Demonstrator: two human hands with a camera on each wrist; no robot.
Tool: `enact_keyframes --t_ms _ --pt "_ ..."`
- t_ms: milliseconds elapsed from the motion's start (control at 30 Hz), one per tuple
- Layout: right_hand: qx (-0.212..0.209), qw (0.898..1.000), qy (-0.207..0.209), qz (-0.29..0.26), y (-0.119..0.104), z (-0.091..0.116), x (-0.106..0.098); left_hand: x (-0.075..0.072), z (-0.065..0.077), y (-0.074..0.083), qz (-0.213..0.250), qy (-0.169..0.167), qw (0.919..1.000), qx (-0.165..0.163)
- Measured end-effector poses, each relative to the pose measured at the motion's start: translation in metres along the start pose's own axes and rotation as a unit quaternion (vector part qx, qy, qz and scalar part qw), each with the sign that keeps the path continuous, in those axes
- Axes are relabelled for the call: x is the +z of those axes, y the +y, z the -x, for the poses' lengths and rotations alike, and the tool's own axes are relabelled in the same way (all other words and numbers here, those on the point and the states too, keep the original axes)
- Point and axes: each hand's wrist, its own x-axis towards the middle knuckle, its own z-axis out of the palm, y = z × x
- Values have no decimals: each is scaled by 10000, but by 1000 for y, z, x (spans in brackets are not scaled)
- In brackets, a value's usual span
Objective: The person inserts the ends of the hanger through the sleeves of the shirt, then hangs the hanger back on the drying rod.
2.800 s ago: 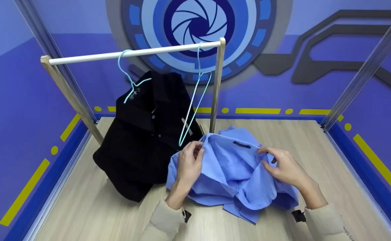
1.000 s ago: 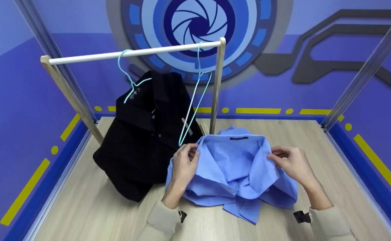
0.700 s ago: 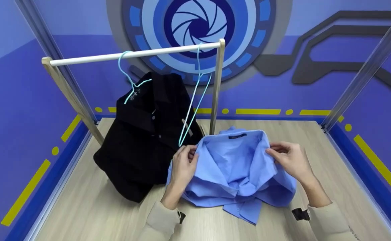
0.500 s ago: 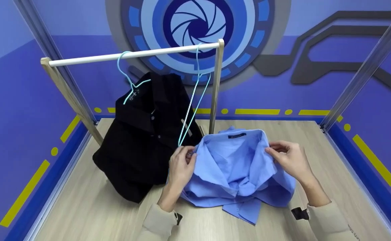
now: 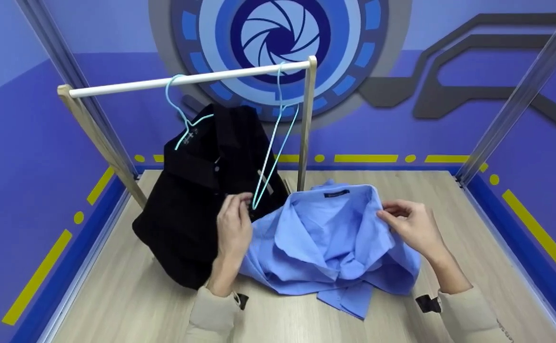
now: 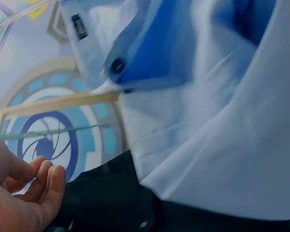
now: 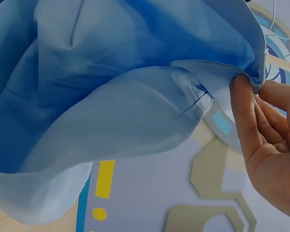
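Note:
A blue shirt lies bunched on the wooden table, its collar with a dark label standing up. My right hand pinches the right side of that collar; the right wrist view shows thumb and finger on the cloth edge. Away from the shirt, my left hand is in front of a black shirt, its fingers loosely bent with nothing between them. Close by its fingertips is the lower end of a bare light-blue hanger.
A clothes rack with a white rail and wooden posts stands at the back left. From a second light-blue hanger on the rail hangs the black shirt. Blue patterned walls enclose the wooden table.
My left hand has let go of the blue shirt's collar and moved left, toward the bare hanger. Earlier, my right hand shifted its hold along the collar; it has since stayed there.

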Motion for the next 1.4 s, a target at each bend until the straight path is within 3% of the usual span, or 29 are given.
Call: enact_keyframes --t_ms 200,367,467,733,1067,1400 --pt "134 9996 -92 -212 1 3 -1 -13 -23 10 965 42 9940 -515" --pt "154 9994 -90 -300 1 6 -1 -18 -43 25 1965 -290 9758 -918" --pt "121 9997 -76 -214 1 7 -1 -18 -55 32 2308 -497 9655 -1095" --pt "155 9998 -103 -36 -1 9 -1 -15 -74 41 2217 -849 9614 -1393" --pt "148 9995 -233 -129 -9 9 -3 -13 -85 46 1626 -1341 9706 -1164" --pt "49 9995 -238 -221 -1 7 -2 -11 -93 44 1521 -1548 9678 -1274"
